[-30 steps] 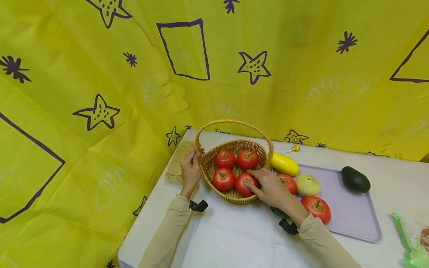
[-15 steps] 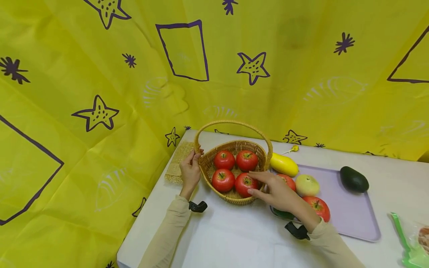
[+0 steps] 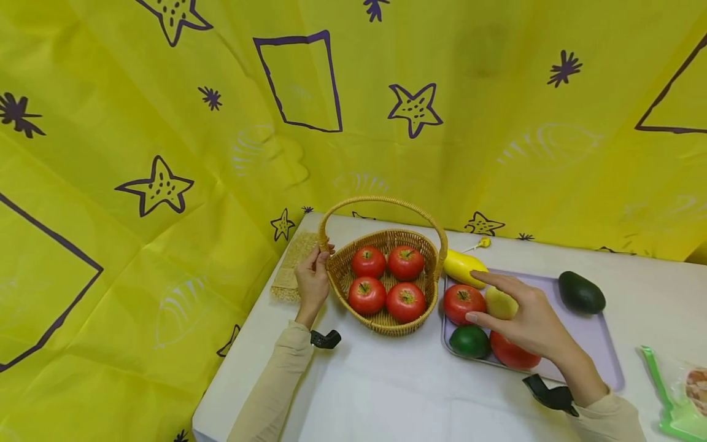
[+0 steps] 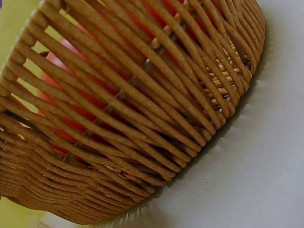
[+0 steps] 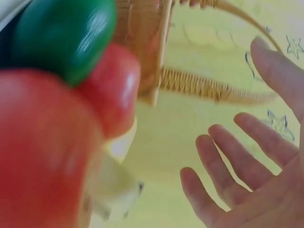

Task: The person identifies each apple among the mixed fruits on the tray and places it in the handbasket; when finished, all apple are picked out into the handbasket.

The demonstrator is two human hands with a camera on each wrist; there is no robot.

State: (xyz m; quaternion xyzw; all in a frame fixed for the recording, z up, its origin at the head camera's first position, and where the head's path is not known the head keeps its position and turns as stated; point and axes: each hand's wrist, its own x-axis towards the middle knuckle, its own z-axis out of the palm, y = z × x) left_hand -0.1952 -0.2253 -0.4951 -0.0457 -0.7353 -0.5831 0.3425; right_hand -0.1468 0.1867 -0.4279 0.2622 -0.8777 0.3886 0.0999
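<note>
My left hand [image 3: 312, 282] grips the left side of a wicker basket [image 3: 393, 329] where its arched handle meets the rim. Several red apples, including a front right one [image 3: 405, 302], sit in it; the left wrist view shows red through its weave. Over the tray's left part hovers my right hand [image 3: 533, 316], fingers spread and holding nothing. Below and beside it are a red apple [image 3: 464, 305], a larger red apple [image 3: 513, 353], a partly hidden pale yellow-green fruit [image 3: 499, 302] and a dark green fruit [image 3: 469, 342]. The right wrist view shows the right palm [image 5: 266, 199] bare.
A lilac tray [image 3: 604, 356] lies right of the basket, with an avocado [image 3: 581, 293] at its far right. Behind stand a long yellow fruit [image 3: 463, 268] and a small yellow-tipped stick [image 3: 483, 242]. A woven mat [image 3: 289, 270] lies left; a green-handled item [image 3: 657, 374] lies far right.
My right hand has let go of the front right apple in the basket and moved right, over the tray. My left hand and the basket stay in place.
</note>
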